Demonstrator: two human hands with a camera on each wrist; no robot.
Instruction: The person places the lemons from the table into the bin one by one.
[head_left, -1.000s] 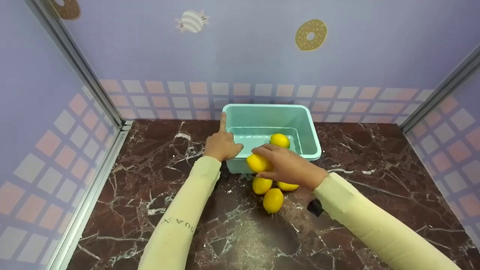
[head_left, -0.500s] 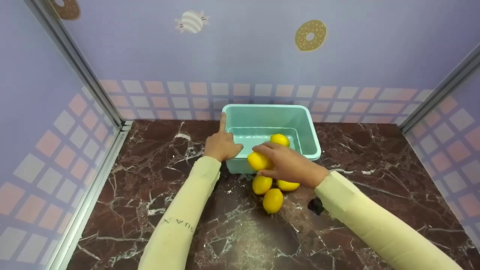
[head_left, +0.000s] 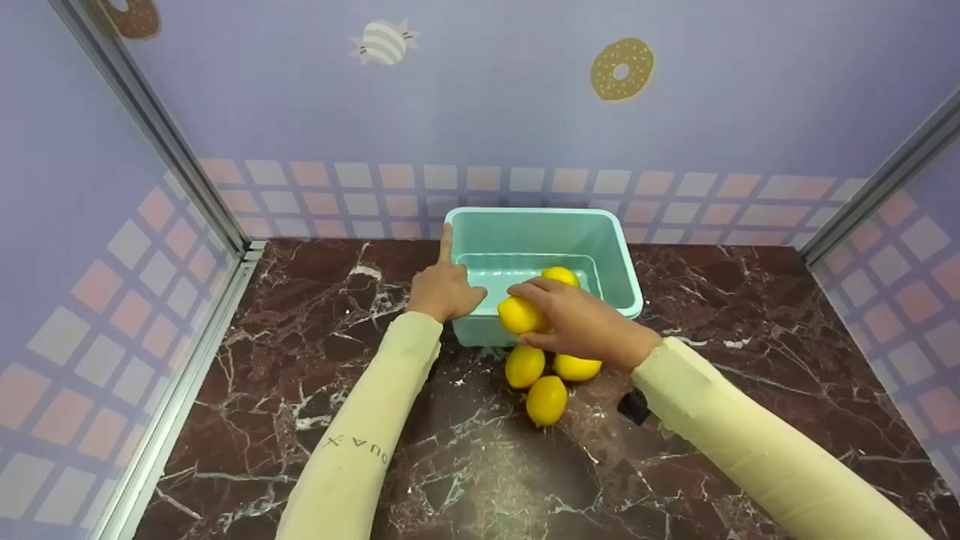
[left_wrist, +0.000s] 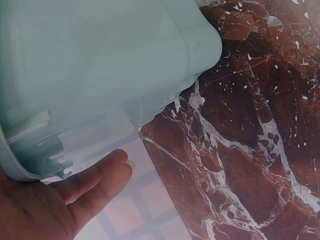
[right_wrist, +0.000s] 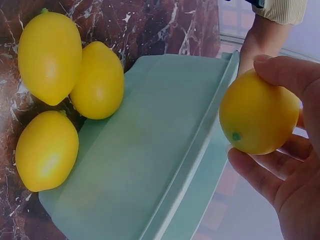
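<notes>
A light green plastic bin [head_left: 540, 231] stands by the back wall with a lemon [head_left: 560, 276] inside it. My left hand [head_left: 442, 292] rests on the bin's left rim, index finger stretched along it. In the left wrist view, two straight fingers [left_wrist: 97, 187] hang outside the bin's wall. My right hand [head_left: 581, 322] holds another lemon [right_wrist: 257, 112] between thumb and fingertips, above the front rim. Three more lemons lie on the table in front of the bin: one at left [head_left: 524, 367], one at right [head_left: 577, 367] and one nearest me [head_left: 547, 401].
The tabletop [head_left: 345, 390] is dark red marble-patterned. A patterned purple wall [head_left: 510, 112] rises behind the bin, with metal-framed panels at both sides. A small black object [head_left: 634, 407] shows beneath the right sleeve.
My right hand has shifted slightly to the right with its lemon, now covering more of the lemon in the bin. My left hand has stayed on the rim.
</notes>
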